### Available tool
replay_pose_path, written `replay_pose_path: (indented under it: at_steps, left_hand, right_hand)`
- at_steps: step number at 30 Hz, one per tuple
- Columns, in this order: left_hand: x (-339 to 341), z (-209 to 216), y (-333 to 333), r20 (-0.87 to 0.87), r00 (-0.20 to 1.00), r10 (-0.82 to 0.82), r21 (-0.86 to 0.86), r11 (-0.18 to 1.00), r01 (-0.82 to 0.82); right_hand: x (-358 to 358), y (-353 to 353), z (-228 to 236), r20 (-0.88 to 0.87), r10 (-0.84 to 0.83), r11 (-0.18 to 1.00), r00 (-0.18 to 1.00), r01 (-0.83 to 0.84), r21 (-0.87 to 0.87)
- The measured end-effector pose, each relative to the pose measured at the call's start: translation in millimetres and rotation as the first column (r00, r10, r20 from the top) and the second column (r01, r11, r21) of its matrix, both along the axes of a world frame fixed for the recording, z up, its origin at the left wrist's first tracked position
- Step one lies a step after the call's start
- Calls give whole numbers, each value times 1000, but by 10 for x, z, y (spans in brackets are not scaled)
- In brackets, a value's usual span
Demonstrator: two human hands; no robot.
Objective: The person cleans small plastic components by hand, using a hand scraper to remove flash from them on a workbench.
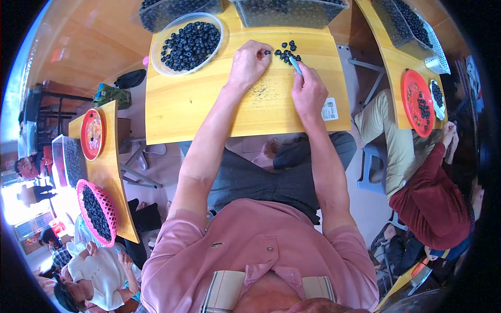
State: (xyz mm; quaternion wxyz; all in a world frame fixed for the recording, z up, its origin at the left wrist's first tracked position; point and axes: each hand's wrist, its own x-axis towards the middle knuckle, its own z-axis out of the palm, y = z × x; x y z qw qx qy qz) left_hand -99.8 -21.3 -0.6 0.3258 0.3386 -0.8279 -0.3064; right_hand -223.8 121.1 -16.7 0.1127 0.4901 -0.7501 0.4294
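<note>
On the wooden table: left hand pinching one berry; right hand gripping blue tool

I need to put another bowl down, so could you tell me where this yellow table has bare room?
The yellow table is bare on its near left corner, below the clear bowl of berries, and along the near edge. It is crowded around the loose berries between the left hand and right hand.

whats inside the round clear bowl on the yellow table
The bowl holds dark round berries, loosely piled. Whatever lies under them on the bottom is covered.
</note>
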Motion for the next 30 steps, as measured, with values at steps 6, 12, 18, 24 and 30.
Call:
replay_pose_path:
  at_steps: [6, 12, 18, 24, 30]
  left_hand:
    - [139, 49, 201, -154, 987, 45, 234, 972, -8]
    - [194, -104, 273, -297, 953, 64, 338, 940, 42]
    - [181, 2, 317, -245, 969, 24, 288, 956, 50]
    - [189, -50, 316, -292, 957, 0, 291, 953, 88]
    - [169, -67, 331, -360, 933, 26, 330, 938, 102]
  right_hand:
    - [3, 25, 23, 7, 16, 999, 1000, -16, 45]
    - [91, 19, 23, -176, 101, 994, 979, -92, 62]
    - [110, 21, 60, -252, 96, 989, 963, -62, 137]
    - [124, 21, 73, -327, 129, 987, 936, -89, 134]
    - [115, 30, 62, -319, 129, 988, 939, -92, 128]
